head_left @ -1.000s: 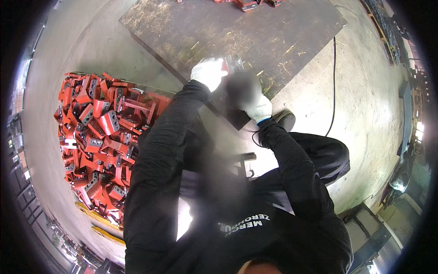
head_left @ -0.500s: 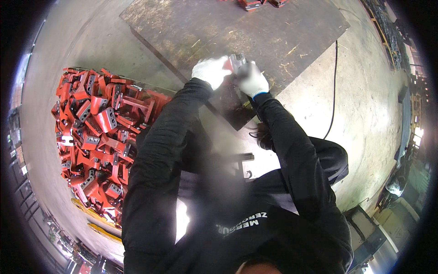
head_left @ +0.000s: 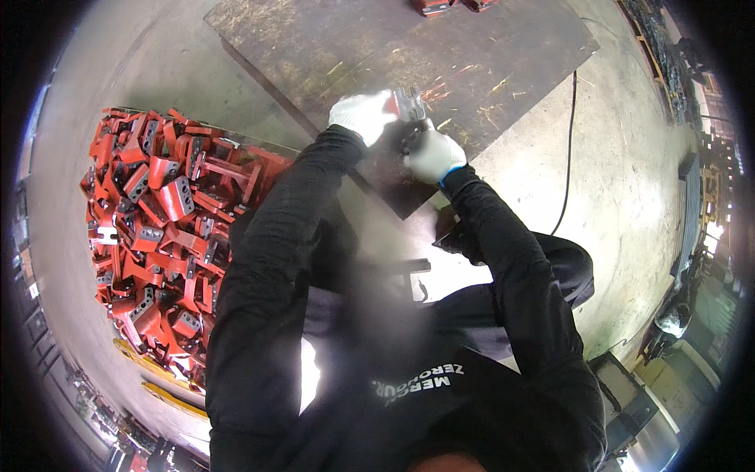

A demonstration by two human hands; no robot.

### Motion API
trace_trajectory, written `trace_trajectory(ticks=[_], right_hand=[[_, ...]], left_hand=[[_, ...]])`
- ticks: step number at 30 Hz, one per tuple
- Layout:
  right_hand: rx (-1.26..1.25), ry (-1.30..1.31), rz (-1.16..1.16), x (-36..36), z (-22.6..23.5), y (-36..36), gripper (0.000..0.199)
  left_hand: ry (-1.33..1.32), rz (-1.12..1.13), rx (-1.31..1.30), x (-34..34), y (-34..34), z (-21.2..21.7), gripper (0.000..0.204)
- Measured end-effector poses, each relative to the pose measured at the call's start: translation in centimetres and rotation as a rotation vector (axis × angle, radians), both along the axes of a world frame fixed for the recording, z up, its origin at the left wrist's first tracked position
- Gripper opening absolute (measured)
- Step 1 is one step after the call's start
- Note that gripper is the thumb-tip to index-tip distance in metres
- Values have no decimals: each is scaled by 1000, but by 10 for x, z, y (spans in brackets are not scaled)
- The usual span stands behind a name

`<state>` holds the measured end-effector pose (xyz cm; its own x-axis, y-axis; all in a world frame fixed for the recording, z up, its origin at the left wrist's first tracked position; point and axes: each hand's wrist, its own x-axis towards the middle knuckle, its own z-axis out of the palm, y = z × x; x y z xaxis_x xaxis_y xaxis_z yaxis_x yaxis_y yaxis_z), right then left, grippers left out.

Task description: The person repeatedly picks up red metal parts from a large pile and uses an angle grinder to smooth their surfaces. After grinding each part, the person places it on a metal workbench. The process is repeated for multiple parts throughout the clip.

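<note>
My left hand (head_left: 362,116), in a white glove, is closed on the left end of a red metal bracket (head_left: 408,102) with a bare grey face, held over the near part of a dark metal plate (head_left: 338,47). My right hand (head_left: 437,156), also gloved in white with a blue cuff, is closed just below and right of the bracket. It grips a dark hand tool (head_left: 410,138), blurred and mostly hidden, so its kind does not show. Small orange sparks (head_left: 497,88) streak over the plate beyond my hands.
A large heap of red metal brackets (head_left: 161,228) lies to my left, with yellow bars (head_left: 177,400) at its near end. More red parts (head_left: 435,6) rest at the plate's far edge. A black cable (head_left: 568,157) runs along the concrete floor on the right.
My right hand has drawn slightly nearer to me, showing more of the bracket's grey face. Orange sparks on the plate show more strongly. The whole view has shifted a little.
</note>
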<state>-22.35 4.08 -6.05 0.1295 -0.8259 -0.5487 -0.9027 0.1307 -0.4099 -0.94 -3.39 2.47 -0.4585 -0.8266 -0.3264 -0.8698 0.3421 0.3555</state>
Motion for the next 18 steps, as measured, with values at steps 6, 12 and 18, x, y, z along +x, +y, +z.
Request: trace_trajectory(ticks=[6,12,18], right_hand=[[-34,-133,-57,3,31,36,93],[-216,-98,-288,-21,-23,50,91],[-214,-110,-304,-5,-15,41,87]], left_hand=[[-57,22,-121,-1,5,-9,58],[-81,-106,-230,-5,-1,-14,56],[-73,-42,-152,-1,0,-12,58]])
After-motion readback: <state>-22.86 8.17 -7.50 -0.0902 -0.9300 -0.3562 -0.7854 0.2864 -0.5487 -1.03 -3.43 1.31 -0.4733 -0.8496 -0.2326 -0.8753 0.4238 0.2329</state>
